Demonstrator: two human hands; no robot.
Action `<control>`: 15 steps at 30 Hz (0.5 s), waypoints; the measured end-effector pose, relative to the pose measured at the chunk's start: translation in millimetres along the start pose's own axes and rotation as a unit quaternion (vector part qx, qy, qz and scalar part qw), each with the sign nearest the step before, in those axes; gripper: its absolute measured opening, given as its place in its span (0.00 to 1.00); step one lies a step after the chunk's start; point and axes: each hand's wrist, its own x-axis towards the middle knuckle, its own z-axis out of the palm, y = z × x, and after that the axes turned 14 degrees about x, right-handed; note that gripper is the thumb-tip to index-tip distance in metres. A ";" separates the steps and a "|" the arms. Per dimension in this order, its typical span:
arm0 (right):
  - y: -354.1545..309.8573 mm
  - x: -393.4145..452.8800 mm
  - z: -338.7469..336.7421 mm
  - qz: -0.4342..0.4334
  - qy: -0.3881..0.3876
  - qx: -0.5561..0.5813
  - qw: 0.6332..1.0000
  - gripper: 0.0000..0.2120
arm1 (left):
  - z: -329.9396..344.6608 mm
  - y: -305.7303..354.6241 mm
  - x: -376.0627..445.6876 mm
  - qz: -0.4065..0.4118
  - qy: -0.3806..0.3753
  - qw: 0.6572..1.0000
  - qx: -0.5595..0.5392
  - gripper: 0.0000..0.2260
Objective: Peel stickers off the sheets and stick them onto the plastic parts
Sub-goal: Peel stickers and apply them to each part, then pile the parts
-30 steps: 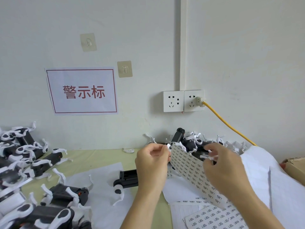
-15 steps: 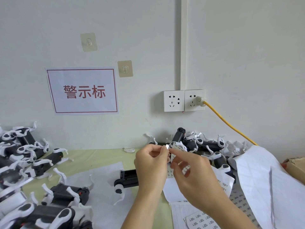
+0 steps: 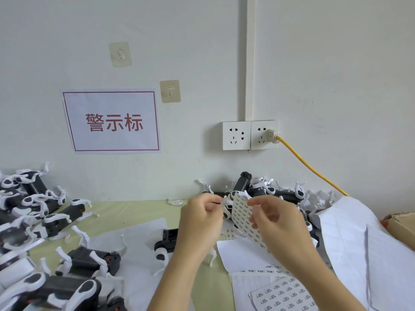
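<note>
I hold a white sticker sheet with rows of small printed labels upright above the table. My left hand pinches its top left corner. My right hand covers the sheet's right side, and its thumb and forefinger pinch at the top edge. I cannot see whether a peeled sticker is between those fingertips. A black plastic part with a white end lies on white paper just below my left hand. A second sticker sheet lies flat at the bottom right.
Piles of black-and-white plastic parts fill the left side and the back by the wall. Large white backing sheets drape at the right, beside a cardboard box. A yellow cable runs down from the wall socket.
My right hand went from the sheet's right side to its top left corner, then drew back to the right. The sheet's face shows again between my hands. My left hand barely moved.
</note>
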 end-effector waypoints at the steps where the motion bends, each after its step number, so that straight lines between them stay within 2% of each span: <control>1: -1.6 1.6 -3.1 0.028 0.001 0.021 0.999 0.11 | -6.5 -3.2 2.0 -0.005 0.006 0.999 0.037 0.11; 3: -5.2 3.1 -7.1 0.079 -0.003 0.067 0.995 0.12 | -19.5 -12.1 6.0 -0.023 -0.019 0.990 0.137 0.14; 4: -6.2 3.4 -8.3 0.100 -0.008 0.085 0.991 0.12 | -25.3 -16.9 7.3 -0.031 -0.059 0.974 0.216 0.16; 6: -6.8 3.8 -9.9 0.130 -0.023 0.109 0.985 0.12 | -31.7 -25.6 8.3 -0.047 -0.165 0.919 0.356 0.24; 8: -7.0 3.4 -10.7 0.147 -0.040 0.128 0.980 0.12 | -30.1 -32.0 6.9 -0.053 -0.236 0.867 0.437 0.31; 9: -7.4 3.4 -10.7 0.154 -0.049 0.136 0.977 0.12 | -28.2 -34.0 6.7 -0.054 -0.241 0.851 0.463 0.33; 11: -7.8 3.3 -10.7 0.167 -0.064 0.146 0.973 0.12 | -25.9 -37.1 8.3 -0.063 -0.206 0.845 0.489 0.32; 15: -7.2 4.0 -11.3 0.181 -0.079 0.142 0.970 0.11 | -26.4 -41.6 11.5 -0.061 -0.129 0.877 0.458 0.18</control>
